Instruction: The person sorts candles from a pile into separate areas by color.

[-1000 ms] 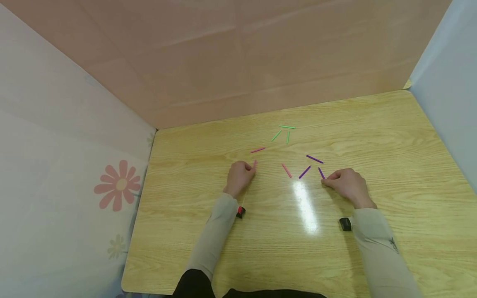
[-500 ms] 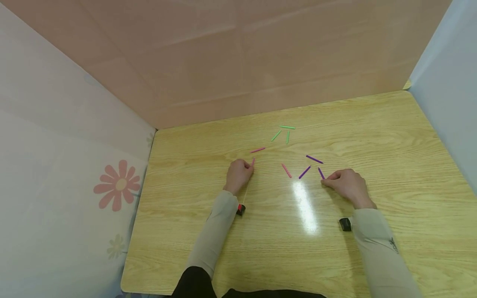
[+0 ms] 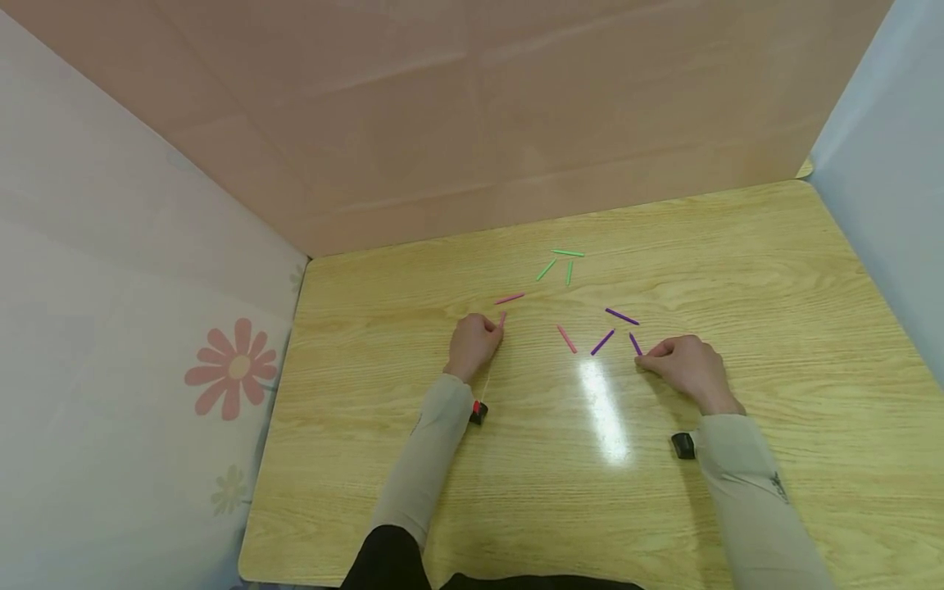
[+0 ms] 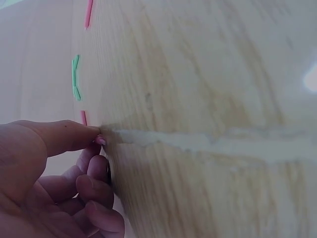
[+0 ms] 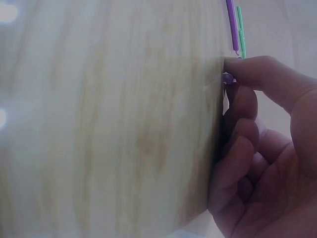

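My left hand (image 3: 470,346) pinches a thin pink stick (image 3: 503,318) between thumb and fingertips, low over the table. Only the rounded near end of that stick shows in the left wrist view. A second pink stick (image 3: 510,299) lies just beyond it, and a third pink stick (image 3: 566,338) lies to the right. At the right, my right hand (image 3: 689,365) pinches the near end of a slim purple stick (image 3: 636,344), its tip pointing away. Two more purple sticks, one slanted behind (image 3: 623,317) and one to the left (image 3: 602,342), lie apart from it.
Farther back, three green sticks (image 3: 568,253) form a loose open triangle on the wooden table (image 3: 354,459). A brown covered wall (image 3: 472,123) closes off the back, with pale walls at both sides. Glare marks the table between my hands.
My left hand has shifted slightly forward and left with the pink stick, bringing it nearer the pink one behind. The right hand and the loose sticks have stayed in place.
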A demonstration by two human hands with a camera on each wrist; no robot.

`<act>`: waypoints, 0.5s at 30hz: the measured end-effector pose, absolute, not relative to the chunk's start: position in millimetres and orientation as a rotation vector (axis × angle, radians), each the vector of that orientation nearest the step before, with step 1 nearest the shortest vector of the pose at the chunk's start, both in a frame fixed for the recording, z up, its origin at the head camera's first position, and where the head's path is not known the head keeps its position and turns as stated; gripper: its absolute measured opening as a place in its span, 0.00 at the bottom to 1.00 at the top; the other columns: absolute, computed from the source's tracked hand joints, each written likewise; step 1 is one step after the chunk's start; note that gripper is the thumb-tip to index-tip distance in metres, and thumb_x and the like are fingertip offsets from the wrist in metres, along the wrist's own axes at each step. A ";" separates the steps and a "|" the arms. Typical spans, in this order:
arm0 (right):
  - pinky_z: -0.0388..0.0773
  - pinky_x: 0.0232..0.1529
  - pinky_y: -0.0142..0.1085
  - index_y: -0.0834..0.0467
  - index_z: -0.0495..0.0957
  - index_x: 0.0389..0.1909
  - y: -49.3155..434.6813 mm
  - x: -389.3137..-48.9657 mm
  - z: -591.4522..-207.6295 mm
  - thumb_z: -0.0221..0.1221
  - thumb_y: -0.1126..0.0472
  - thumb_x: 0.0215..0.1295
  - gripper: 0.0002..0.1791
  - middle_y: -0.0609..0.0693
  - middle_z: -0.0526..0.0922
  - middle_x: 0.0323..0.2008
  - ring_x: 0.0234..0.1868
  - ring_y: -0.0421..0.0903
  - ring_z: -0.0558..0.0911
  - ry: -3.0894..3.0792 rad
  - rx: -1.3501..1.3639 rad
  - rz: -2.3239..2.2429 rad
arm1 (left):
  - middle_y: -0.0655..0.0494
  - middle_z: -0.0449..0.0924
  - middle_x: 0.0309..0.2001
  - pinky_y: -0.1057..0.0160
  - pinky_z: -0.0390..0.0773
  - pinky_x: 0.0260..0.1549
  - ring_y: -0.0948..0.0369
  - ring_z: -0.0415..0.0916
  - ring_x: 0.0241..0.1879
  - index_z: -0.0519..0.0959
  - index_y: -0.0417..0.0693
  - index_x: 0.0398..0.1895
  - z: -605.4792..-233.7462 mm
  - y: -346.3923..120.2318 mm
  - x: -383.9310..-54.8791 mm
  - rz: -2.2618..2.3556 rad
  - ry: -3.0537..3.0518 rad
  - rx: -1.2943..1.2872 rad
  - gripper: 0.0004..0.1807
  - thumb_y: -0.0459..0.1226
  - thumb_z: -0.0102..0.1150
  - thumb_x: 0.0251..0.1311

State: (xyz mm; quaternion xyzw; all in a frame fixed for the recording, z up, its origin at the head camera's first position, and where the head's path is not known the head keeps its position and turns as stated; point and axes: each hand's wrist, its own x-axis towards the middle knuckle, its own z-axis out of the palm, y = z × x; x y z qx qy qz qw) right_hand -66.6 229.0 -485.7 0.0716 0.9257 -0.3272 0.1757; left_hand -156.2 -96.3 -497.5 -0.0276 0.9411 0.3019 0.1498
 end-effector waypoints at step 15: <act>0.67 0.31 0.36 0.59 0.84 0.37 229.4 -65.5 -485.7 0.60 0.42 0.61 0.22 0.59 0.86 0.41 0.37 0.52 0.80 2.624 0.201 -0.934 | 0.51 0.86 0.40 0.62 0.78 0.31 0.58 0.80 0.32 0.86 0.44 0.37 -498.1 -96.9 -158.8 0.872 2.688 -0.083 0.13 0.43 0.57 0.63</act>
